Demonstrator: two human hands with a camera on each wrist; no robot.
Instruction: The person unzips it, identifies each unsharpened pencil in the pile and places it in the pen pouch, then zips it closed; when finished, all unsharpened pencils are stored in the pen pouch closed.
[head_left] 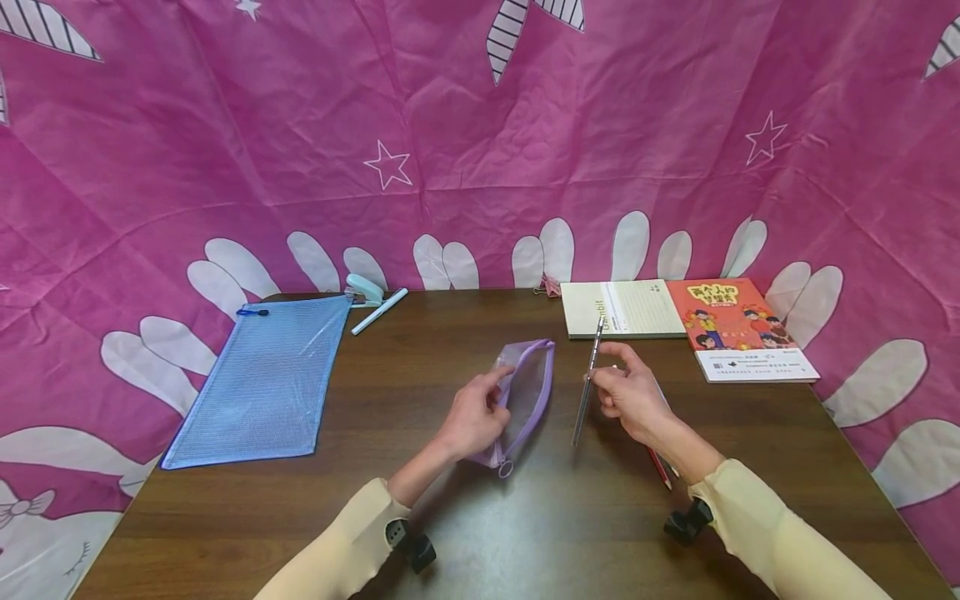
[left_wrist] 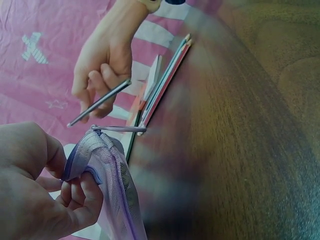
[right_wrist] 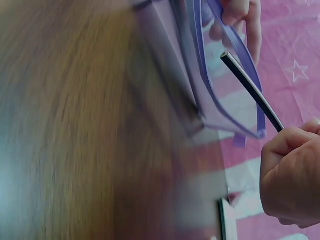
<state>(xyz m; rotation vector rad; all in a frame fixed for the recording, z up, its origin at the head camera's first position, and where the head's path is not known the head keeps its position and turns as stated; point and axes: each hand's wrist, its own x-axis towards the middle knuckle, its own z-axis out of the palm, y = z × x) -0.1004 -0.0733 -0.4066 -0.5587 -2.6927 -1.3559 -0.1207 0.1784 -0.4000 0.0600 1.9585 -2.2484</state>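
My left hand [head_left: 471,417] pinches purple pouch [head_left: 527,392] open, near middle of table [head_left: 375,500]. My right hand [head_left: 632,398] pinches gray pencil [head_left: 587,385], held up just beside pouch. More pencils [head_left: 660,467] lie under my right wrist. Books [head_left: 675,321] at back right corner.

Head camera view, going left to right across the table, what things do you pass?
Blue mesh pouch → mint stapler → white pen → left hand → purple pencil case → pencil → right hand → orange book.
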